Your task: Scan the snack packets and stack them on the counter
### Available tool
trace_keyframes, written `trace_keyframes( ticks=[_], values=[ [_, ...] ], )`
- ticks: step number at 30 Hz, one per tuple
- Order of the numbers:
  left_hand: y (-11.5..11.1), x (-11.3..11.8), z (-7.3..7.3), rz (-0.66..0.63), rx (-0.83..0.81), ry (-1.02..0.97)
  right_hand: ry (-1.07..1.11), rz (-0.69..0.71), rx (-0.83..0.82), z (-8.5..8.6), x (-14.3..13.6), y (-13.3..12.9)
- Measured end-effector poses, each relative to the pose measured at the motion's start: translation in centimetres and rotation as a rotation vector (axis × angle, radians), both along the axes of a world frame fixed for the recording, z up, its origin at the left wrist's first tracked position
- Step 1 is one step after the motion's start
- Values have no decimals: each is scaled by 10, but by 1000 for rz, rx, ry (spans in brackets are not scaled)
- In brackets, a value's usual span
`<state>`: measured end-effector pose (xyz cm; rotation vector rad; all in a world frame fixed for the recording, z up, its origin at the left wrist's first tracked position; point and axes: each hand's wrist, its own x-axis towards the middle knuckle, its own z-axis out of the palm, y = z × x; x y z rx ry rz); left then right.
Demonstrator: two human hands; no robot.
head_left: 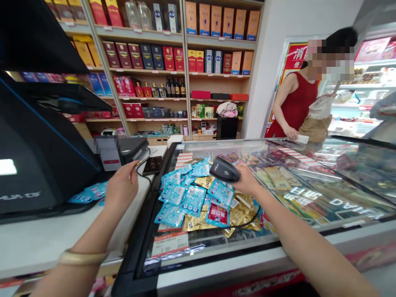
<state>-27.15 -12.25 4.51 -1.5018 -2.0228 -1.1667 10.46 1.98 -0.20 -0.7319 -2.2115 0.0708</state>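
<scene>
My right hand [246, 179] is wrapped round a black handheld scanner [224, 170], held over a pile of small packets on the glass freezer top. Blue packets [193, 200], gold packets [198, 221] and a red-fronted one [218, 214] make up the pile. Left of it, above the white counter [123, 231], my left hand [123, 183] has its fingers pressed together near a black cable; whether they hold anything thin is unclear. A dark phone [153, 165] lies just beyond that hand. More blue packets [91, 193] lie beside the till.
A black till [37, 165] stands at the left, with a dark box-shaped device [133, 148] behind my left hand. The scanner's cable crosses the freezer glass [297, 165]. A person in red [298, 99] stands across it, by a wall. Shelves of boxes [142, 35] fill the back.
</scene>
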Motion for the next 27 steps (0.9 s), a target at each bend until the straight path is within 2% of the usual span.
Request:
trace_keyframes(
  ticks=[4,7,9,11,13,15,17,20,23,25,27],
  values=[
    [-30,-66,-13,155,-110,112,4,-8,8,-1,0,0],
    [-46,-95,-30,234,-140,154,2,-12,16,-2,0,0],
    [-51,-100,-37,282,-154,160,7,-7,17,-3,0,0],
    [-53,-96,-40,351,-179,161,9,-4,17,-4,0,1],
    [-51,-86,-37,417,-188,163,6,6,9,-5,1,3],
    [-45,-74,-30,421,-173,158,-1,17,-7,-5,2,5],
    [-36,-59,-24,301,-175,145,-4,10,-17,-5,3,6],
    [-20,-33,-21,-59,-254,75,-12,-15,-28,-3,4,5],
    [-5,-4,-25,-383,-392,18,-15,-26,-40,0,3,3],
    [1,10,-30,-488,-470,14,-2,-29,-46,1,3,2],
    [6,19,-35,-522,-506,8,13,-15,-60,1,4,3]
  ],
)
